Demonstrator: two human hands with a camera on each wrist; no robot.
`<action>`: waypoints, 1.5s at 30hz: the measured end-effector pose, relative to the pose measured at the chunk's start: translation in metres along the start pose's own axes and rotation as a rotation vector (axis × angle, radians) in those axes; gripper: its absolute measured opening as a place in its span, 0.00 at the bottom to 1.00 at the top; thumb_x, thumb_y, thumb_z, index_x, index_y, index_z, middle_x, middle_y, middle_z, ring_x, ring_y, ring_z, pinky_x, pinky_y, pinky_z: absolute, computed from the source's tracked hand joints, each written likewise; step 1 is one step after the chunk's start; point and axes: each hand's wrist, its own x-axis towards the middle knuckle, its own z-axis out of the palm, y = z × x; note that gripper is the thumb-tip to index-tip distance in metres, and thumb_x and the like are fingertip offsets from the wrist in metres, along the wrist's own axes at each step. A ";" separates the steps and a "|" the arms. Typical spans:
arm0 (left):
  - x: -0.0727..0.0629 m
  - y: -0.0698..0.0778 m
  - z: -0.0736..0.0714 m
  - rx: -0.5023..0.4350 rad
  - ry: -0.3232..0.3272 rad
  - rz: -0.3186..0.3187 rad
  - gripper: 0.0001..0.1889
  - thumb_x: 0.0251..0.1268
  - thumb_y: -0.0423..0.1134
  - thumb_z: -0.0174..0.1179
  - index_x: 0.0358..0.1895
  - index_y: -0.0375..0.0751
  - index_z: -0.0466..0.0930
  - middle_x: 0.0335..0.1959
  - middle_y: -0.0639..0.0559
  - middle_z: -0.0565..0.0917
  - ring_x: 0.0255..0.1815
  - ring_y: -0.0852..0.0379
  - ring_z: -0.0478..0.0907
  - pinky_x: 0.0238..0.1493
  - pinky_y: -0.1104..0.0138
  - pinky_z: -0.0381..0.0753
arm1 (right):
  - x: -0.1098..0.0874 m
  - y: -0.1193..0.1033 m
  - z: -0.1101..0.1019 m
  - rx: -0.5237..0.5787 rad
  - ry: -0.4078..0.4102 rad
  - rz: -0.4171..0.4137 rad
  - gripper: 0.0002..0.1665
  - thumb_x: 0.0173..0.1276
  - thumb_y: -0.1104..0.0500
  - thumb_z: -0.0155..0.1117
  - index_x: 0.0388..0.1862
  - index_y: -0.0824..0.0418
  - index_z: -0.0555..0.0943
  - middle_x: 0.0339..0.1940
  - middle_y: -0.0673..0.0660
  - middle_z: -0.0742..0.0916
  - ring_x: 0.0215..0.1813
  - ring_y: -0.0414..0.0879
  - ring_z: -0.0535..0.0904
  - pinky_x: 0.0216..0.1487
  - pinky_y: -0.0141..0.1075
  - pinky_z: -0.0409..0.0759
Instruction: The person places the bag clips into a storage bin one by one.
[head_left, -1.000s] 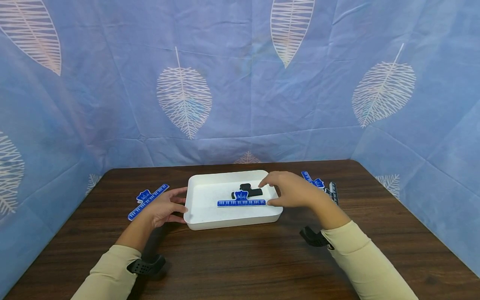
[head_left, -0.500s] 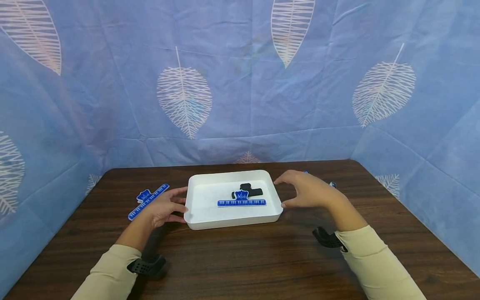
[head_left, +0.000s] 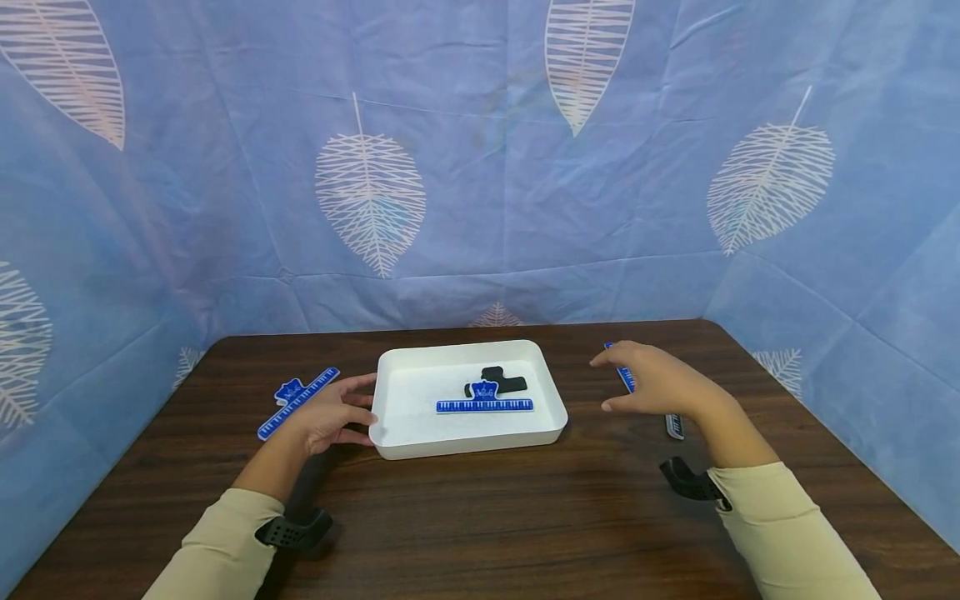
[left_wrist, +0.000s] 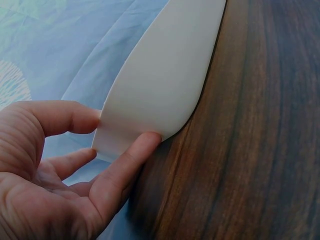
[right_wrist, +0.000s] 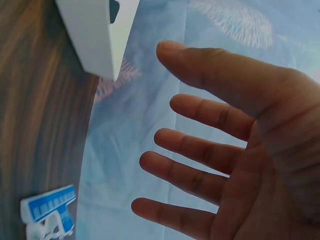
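Note:
A white tray (head_left: 397,433) stands mid-table, holding a blue piano-key clip (head_left: 483,406) and a black clip (head_left: 513,384) partly behind it. My left hand (head_left: 330,417) is at the tray's left end; in the left wrist view, fingertips (left_wrist: 150,142) touch the outer wall at a corner, without curling round it. My right hand (head_left: 667,383) hovers to the right of the tray, fingers spread, holding nothing. Under it lies another blue piano-key clip (head_left: 626,377), partly hidden, also visible low in the right wrist view. A dark piano-key clip (head_left: 674,427) shows past the wrist.
Left of the tray, close beside my left hand, lies one more blue piano-key clip (head_left: 298,402). The dark wooden table (head_left: 480,525) ends at a blue leaf-patterned cloth (head_left: 465,208) hanging behind and at both sides.
My right hand has drawn back from over the tray's right end, moving rightward to above the clips there. The left hand and the tray have stayed put.

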 end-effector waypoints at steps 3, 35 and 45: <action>0.000 0.000 0.000 0.000 -0.001 0.001 0.43 0.58 0.20 0.60 0.76 0.37 0.50 0.67 0.26 0.62 0.53 0.36 0.77 0.42 0.49 0.85 | -0.006 0.008 0.001 0.009 0.000 0.024 0.34 0.55 0.53 0.77 0.58 0.65 0.78 0.60 0.69 0.78 0.62 0.67 0.72 0.58 0.61 0.73; 0.000 0.001 0.000 0.000 0.007 -0.004 0.43 0.57 0.21 0.60 0.76 0.37 0.51 0.68 0.26 0.62 0.55 0.34 0.76 0.42 0.49 0.85 | -0.018 0.084 0.024 -0.091 -0.080 0.278 0.34 0.51 0.57 0.78 0.54 0.73 0.78 0.54 0.78 0.77 0.56 0.74 0.72 0.54 0.65 0.73; -0.001 0.001 0.000 -0.003 0.003 -0.001 0.43 0.58 0.21 0.60 0.76 0.37 0.50 0.68 0.26 0.62 0.54 0.34 0.76 0.42 0.49 0.85 | -0.015 0.094 0.029 -0.024 -0.179 0.328 0.42 0.52 0.59 0.77 0.62 0.74 0.70 0.58 0.81 0.74 0.59 0.77 0.69 0.53 0.66 0.73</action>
